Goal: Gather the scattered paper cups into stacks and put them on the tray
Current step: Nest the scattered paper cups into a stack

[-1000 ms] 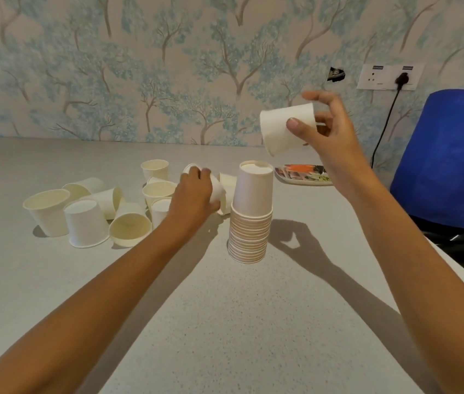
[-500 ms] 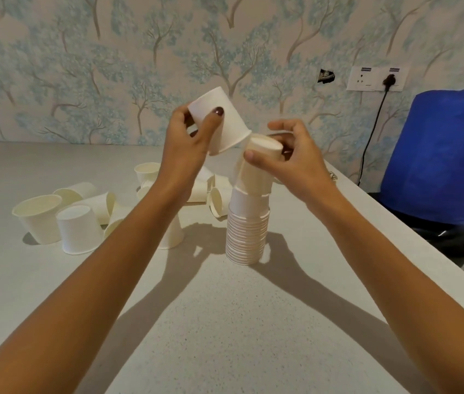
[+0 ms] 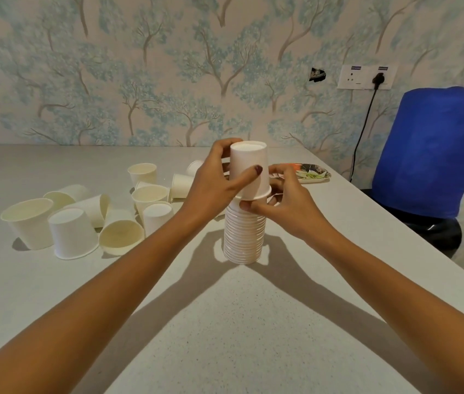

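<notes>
– Why both hands on it?
– The left hand pinches the upturned top cup to seat it; the right hand grips the stack beneath, steadying it mid-desk.
– And the tray?
– Far right, cupless; loose cups lie left.

One tall stack of upside-down paper cups is standing mid-table, its rims too tight to count. Left of the stack, roughly ten loose cups are lying scattered, some hidden behind a forearm. Two hands, left and right, are meeting at the stack. Behind it, one patterned tray is waiting.
</notes>
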Motion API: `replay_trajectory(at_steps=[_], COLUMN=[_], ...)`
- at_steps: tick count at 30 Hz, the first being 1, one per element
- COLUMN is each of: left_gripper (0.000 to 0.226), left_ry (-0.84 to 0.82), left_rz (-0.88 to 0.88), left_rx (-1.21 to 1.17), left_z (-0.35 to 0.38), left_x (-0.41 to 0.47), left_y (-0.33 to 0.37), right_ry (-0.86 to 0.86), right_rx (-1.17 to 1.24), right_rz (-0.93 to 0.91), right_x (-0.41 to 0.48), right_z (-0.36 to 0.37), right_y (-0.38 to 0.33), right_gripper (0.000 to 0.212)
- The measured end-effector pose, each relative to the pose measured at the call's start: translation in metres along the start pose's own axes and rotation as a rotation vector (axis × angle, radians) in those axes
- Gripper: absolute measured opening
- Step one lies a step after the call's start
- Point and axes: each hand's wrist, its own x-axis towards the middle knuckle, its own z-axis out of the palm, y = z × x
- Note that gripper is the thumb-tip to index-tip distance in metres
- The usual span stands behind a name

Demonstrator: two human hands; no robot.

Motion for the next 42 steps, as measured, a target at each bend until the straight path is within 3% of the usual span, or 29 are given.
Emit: replay_trajectory(at_steps=[7, 12, 18, 21, 25, 34, 42], left_gripper=[0.059, 0.062, 0.039, 0.029, 0.035, 0.034, 0.038], left_ry=[-0.059, -0.095, -0.164, -0.107, -0.073, -0.084, -0.354], left_rz=[0.022, -0.019, -0.051, -0.141, -0.229, -0.208, -0.144], left_rx=[0.048, 0.075, 0.031, -0.016, -0.039, 0.142, 0.532], left_z=[0.002, 0.002, 0.003, 0.005, 0.011, 0.036, 0.078], left_x=[-0.013, -0.021, -0.046, -0.046, -0.036, -0.018, 0.009], left_y=[-0.014, -0.027, -0.057, -0.071, -0.085, -0.098, -0.115], right_ry=[-0.071, -0.138, -0.194, -0.160, -0.121, 0.007, 0.182], right_rx=[-0.047, -0.051, -0.080, -0.068, -0.068, -0.091, -0.116], right_rz=[0.037, 0.110, 0.105, 0.094, 0.071, 0.090, 0.141], right_x=[-0.012, -0.017, -0.027, -0.028, -0.027, -0.011, 0.029], right_z=[0.003, 0.012, 0.037, 0.040, 0.039, 0.005, -0.028], right_y=[0.012, 0.023, 0.037, 0.040, 0.042, 0.058, 0.080], right_gripper=[0.076, 0.085, 0.101, 0.108, 0.112, 0.111, 0.112])
